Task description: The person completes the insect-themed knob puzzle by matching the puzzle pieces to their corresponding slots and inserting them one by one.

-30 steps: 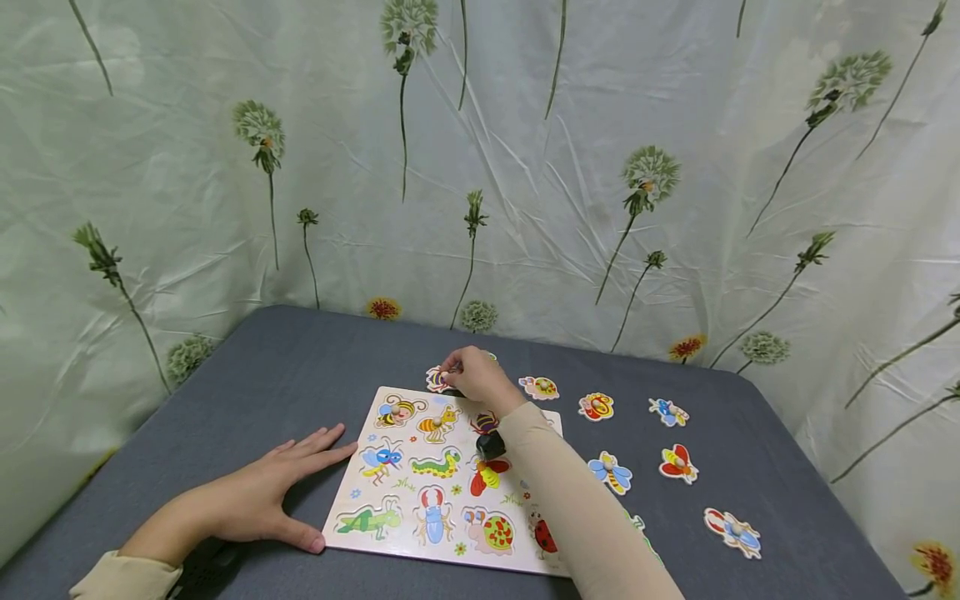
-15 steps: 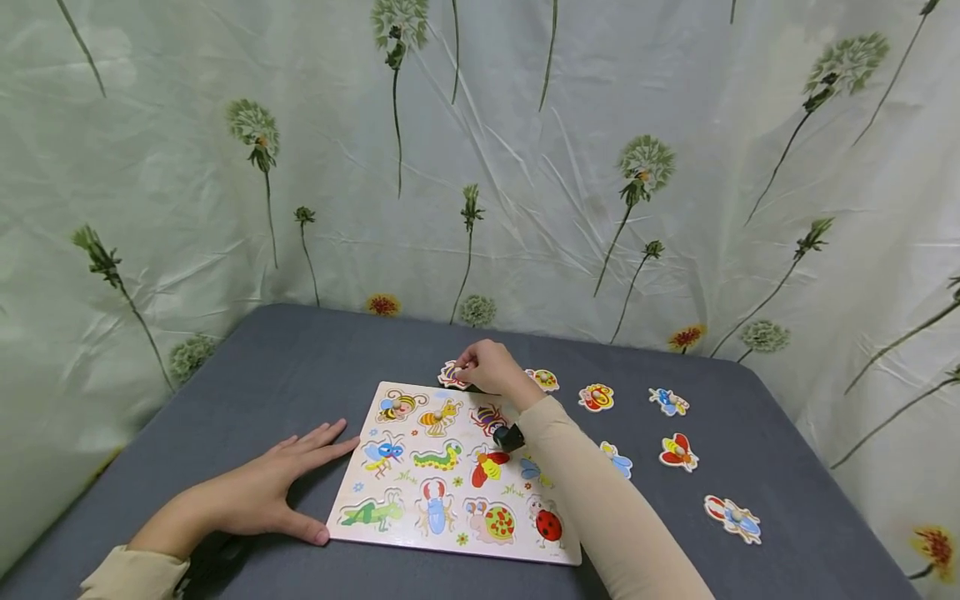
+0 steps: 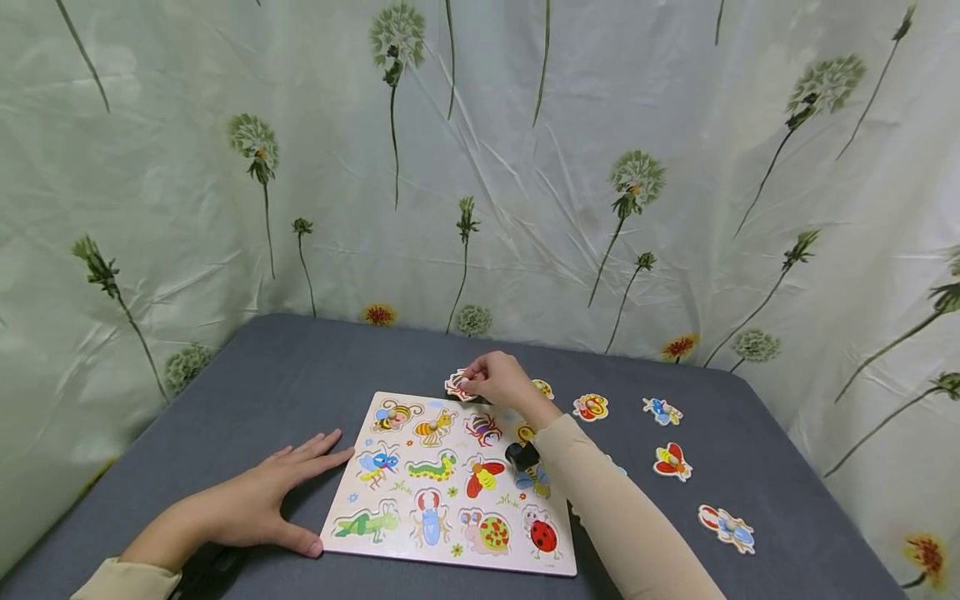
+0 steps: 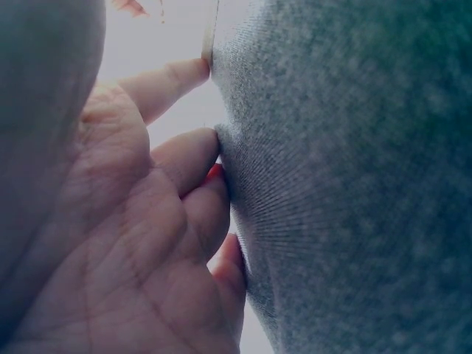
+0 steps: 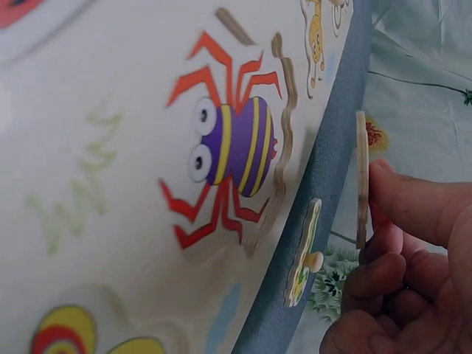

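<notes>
My right hand (image 3: 506, 385) pinches a wooden spider puzzle piece (image 3: 456, 386) just beyond the back edge of the puzzle board (image 3: 405, 542). In the right wrist view the piece (image 5: 362, 181) shows edge-on, held between thumb and fingers. The board's spider recess (image 3: 482, 429) lies close in front of that hand, with a printed purple and yellow spider. My left hand (image 3: 255, 496) rests on the table with fingers spread, its thumb and index fingertip at the board's left edge. A bee piece (image 3: 390, 418) and an ant piece (image 3: 433, 429) with knobs sit in the board's back row.
Loose knobbed pieces lie on the grey table (image 3: 322, 358) to the right: a butterfly-like piece (image 3: 591, 407), a blue insect (image 3: 663, 411), a red winged insect (image 3: 672, 462) and a stag beetle (image 3: 727, 528). My right forearm partly hides others. A flowered curtain (image 3: 337, 167) stands behind.
My right hand has moved a little to the right along the board's back edge, carrying the spider piece. My left hand has stayed at the board's left edge.
</notes>
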{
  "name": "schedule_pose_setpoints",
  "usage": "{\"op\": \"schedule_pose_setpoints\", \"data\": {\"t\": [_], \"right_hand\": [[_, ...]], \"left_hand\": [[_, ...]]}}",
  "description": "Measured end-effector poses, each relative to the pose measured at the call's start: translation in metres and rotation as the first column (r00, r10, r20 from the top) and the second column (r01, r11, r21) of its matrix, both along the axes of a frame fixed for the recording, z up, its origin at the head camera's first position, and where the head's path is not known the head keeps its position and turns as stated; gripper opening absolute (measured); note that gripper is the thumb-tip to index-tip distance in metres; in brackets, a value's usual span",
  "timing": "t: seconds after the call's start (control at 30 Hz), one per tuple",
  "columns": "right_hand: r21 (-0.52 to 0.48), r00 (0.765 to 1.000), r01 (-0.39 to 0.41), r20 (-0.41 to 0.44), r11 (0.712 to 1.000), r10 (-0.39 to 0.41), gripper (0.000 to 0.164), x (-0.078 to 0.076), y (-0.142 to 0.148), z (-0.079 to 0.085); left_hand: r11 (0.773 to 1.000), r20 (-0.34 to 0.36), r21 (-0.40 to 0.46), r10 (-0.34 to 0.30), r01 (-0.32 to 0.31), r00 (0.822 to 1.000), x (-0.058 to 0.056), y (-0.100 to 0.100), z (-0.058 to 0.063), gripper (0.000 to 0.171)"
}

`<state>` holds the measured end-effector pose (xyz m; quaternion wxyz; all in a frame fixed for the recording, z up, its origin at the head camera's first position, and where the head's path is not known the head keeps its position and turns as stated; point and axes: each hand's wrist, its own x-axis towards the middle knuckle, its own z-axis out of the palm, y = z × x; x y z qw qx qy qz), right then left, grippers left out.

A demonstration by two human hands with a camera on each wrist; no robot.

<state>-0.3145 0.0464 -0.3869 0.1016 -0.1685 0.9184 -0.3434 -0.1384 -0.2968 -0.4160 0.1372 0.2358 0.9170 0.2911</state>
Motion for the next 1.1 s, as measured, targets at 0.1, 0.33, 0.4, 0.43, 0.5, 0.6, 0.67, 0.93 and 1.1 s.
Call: {"op": "schedule_pose_setpoints", "data": {"t": [0.1, 0.33, 0.4, 0.43, 0.5, 0.6, 0.67, 0.93, 1.1], "right_hand": [[-0.011, 1.0, 0.012, -0.007, 1.0, -0.012, 0.011, 0.003, 0.004, -0.002], [-0.054, 1.0, 0.015, -0.014, 0.998, -0.015, 0.011, 0.012, 0.012, -0.007], [-0.075, 1.0, 0.016, -0.012, 0.997, -0.017, 0.011, 0.013, 0.014, -0.008], [-0.084, 1.0, 0.015, -0.009, 0.996, -0.016, 0.011, 0.014, 0.015, -0.007], [-0.101, 1.0, 0.015, 0.0, 0.995, -0.015, 0.011, 0.016, 0.017, -0.007], [-0.121, 0.999, 0.029, 0.033, 0.992, -0.025, 0.012, 0.019, 0.019, -0.006], [-0.132, 0.998, 0.039, 0.054, 0.99, -0.032, 0.013, 0.02, 0.021, -0.006], [-0.147, 0.997, 0.036, 0.075, 0.988, -0.025, 0.014, 0.024, 0.027, -0.006], [-0.176, 0.996, 0.021, 0.091, 0.984, -0.005, 0.014, 0.03, 0.032, -0.004]], "left_hand": [[1.0, 0.009, 0.0, -0.001, 0.001, 1.0, 0.0, -0.001, -0.001, 0.112], [1.0, 0.007, 0.009, -0.017, 0.017, 1.0, 0.002, -0.002, -0.005, 0.111], [1.0, 0.006, 0.011, -0.017, 0.017, 1.0, 0.002, -0.002, -0.005, 0.111], [1.0, 0.008, 0.011, -0.016, 0.016, 1.0, 0.002, -0.002, -0.005, 0.111], [1.0, 0.006, 0.009, -0.016, 0.016, 1.0, 0.002, -0.002, -0.006, 0.111], [1.0, 0.005, 0.008, -0.017, 0.017, 1.0, 0.001, -0.003, -0.005, 0.111], [1.0, 0.001, 0.009, -0.019, 0.019, 1.0, 0.001, -0.003, -0.005, 0.11], [1.0, -0.007, 0.003, -0.012, 0.012, 1.0, 0.002, -0.003, -0.004, 0.11], [1.0, -0.027, 0.003, -0.013, 0.013, 1.0, 0.001, -0.002, -0.004, 0.11]]}}
